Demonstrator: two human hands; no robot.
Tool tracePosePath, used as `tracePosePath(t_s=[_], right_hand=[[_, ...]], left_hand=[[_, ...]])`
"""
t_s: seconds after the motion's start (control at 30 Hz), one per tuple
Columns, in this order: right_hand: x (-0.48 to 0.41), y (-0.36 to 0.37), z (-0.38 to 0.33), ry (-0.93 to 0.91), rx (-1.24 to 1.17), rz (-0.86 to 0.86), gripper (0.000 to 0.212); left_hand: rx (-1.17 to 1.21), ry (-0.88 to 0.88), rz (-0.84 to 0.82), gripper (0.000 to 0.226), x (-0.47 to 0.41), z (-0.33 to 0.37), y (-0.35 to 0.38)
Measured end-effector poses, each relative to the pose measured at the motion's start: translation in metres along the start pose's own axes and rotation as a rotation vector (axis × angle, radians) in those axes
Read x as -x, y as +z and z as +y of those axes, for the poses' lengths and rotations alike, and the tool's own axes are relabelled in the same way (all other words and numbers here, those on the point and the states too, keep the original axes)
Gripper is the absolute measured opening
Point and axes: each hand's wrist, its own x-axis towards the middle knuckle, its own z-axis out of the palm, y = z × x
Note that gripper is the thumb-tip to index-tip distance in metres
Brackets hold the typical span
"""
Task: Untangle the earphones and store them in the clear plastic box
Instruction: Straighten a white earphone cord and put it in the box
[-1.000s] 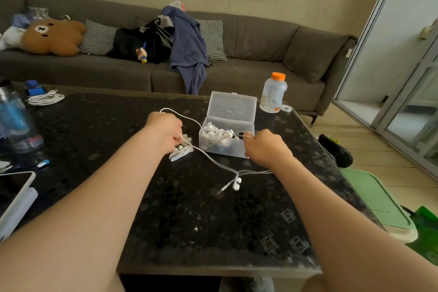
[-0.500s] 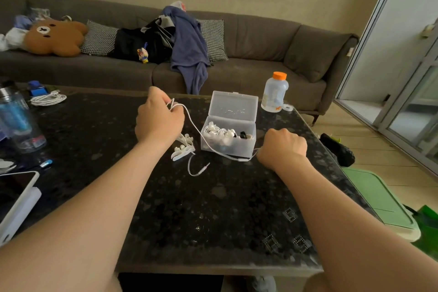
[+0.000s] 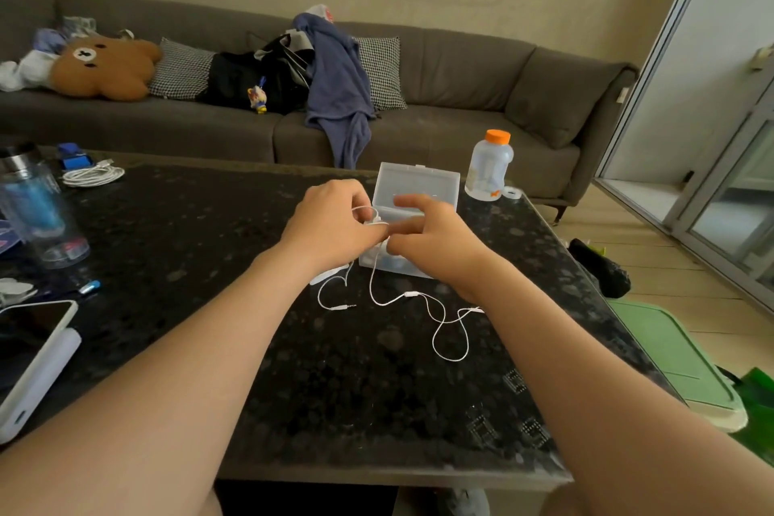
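A clear plastic box [image 3: 416, 185] stands open on the dark table, its lid raised at the back; my hands hide most of its tray. In front of it my left hand [image 3: 331, 224] grips a loop of the white earphone cable [image 3: 435, 316]. My right hand [image 3: 427, 235] meets it just to the right and pinches the same cable, with the forefinger stretched toward the left hand. From the hands the cable hangs down and curls across the table, its jack plug lying near the left wrist. A small white piece [image 3: 328, 276] peeks out under the left hand.
An orange-capped bottle [image 3: 488, 165] stands right of the box near the table's far corner. At the left are a clear water bottle [image 3: 35, 207], a coiled white cable [image 3: 94, 175] and a phone [image 3: 29, 352]. A grey sofa [image 3: 460, 96] runs behind the table.
Both hands came together in front of the box. The right hand moved left and up to the cable. The cable, stretched between the hands before, now hangs slack in loops on the table.
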Motion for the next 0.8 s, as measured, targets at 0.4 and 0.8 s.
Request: tracePosePath(t_s=[0.4, 0.8], right_hand=[[-0.010, -0.018, 0.012, -0.157, -0.118, 0.626, 0.029], [0.000, -0.004, 0.011, -0.148, 0.296, 0.285, 0.041]], left_hand=[[-0.025, 0.049, -0.169, 0.036, 0.000, -0.013, -0.005], [0.372, -0.199, -0.474, 0.033, 0.003, 0.008, -0.010]])
